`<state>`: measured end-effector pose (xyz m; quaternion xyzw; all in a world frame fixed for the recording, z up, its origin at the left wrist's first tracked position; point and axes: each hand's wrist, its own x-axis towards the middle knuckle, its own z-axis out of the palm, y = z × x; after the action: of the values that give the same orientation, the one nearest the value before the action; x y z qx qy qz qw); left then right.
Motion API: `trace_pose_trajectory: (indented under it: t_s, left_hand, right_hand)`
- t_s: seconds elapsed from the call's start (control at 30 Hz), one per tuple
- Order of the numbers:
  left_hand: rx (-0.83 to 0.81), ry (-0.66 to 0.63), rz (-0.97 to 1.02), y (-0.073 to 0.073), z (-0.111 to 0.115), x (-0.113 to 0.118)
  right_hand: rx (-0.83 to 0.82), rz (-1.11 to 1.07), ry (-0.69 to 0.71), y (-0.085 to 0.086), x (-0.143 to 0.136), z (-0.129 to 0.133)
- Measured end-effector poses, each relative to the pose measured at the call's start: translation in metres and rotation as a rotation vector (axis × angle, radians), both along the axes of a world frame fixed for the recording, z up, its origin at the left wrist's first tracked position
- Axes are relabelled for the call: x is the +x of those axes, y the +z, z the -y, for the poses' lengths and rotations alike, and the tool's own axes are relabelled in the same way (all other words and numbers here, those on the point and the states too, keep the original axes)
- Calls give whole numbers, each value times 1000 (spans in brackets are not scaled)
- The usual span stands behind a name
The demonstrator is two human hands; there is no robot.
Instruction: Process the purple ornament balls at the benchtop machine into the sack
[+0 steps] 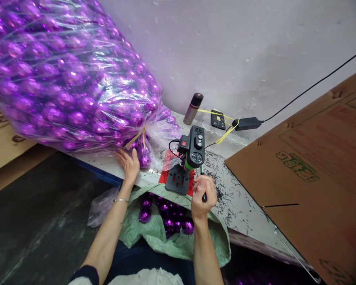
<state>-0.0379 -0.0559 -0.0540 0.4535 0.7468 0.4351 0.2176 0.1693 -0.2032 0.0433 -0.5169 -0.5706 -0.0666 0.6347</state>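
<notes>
My left hand point(128, 164) is open, its fingers stretched against the neck of a big clear plastic bag point(77, 83) full of shiny purple faceted balls. A yellow tie point(135, 138) circles the bag's gathered neck. A few purple balls point(144, 157) sit just beyond my fingers. My right hand point(204, 194) is wrapped around the black-ended lever handle point(204, 197) of a small black bench machine point(195, 146). The machine stands on a slotted black base plate point(178, 180) over a red mat point(167, 163). Below it, a green woven sack point(154, 233) gapes open, with more purple balls point(169, 213) inside.
Small black thread-like scraps point(225, 190) litter the worktop. Behind the machine are a bottle with a black cap point(193, 109), a dark flat device point(218, 119) and a corded black adapter point(247, 123). A large cardboard box point(314, 166) leans in from the right; other cardboard point(6, 138) lies left.
</notes>
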Motion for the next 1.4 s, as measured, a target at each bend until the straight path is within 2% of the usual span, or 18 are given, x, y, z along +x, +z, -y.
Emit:
trace_pose_trajectory:
  t_s: [0.1,0.23,0.33,0.47,0.53,0.67,0.73,0.8,0.87,0.93,1.0,1.1,1.2,1.3,1.4]
  left_hand:
    - [-104,-3,-13,12,-38,-2]
    - [-90,-5,-146,9,-51,16]
    - [-108,-7,-353,2,-51,27]
    - [-186,-112,-545,-1,-46,28]
    - [-213,-196,-632,1,-37,21]
    - [-195,-445,-799,13,-8,-4]
    - [-147,-510,-811,24,3,-12]
    - [-22,-531,-761,37,8,-11]
    - [152,-607,-679,48,3,0]
    - [240,-724,-624,56,-11,16]
    - [170,-759,-632,60,-30,32]
    - [0,-690,-689,60,-56,48]
    - [-46,-697,-713,59,-70,55]
    - [-41,-724,-733,61,-69,55]
    - [35,-726,-662,65,-51,45]
  right_hand:
    - [-7,2,-2,-3,-1,0]
    - [-1,-8,2,-5,-3,0]
    - [3,-19,-16,-5,-4,0]
    - [-6,-5,-8,-4,-4,0]
    - [0,2,0,-4,-3,0]
    - [8,20,17,-6,-1,0]
    - [13,23,17,-7,-1,-1]
    - [18,13,12,-8,-2,-1]
    - [19,4,11,-9,-2,-1]
    - [19,4,13,-9,-3,-1]
    - [22,9,15,-8,-3,-1]
    - [29,11,19,-7,-3,-2]
    - [36,6,23,-8,-4,-3]
    - [45,7,17,-10,-4,-3]
    - [43,37,21,-8,-2,-3]
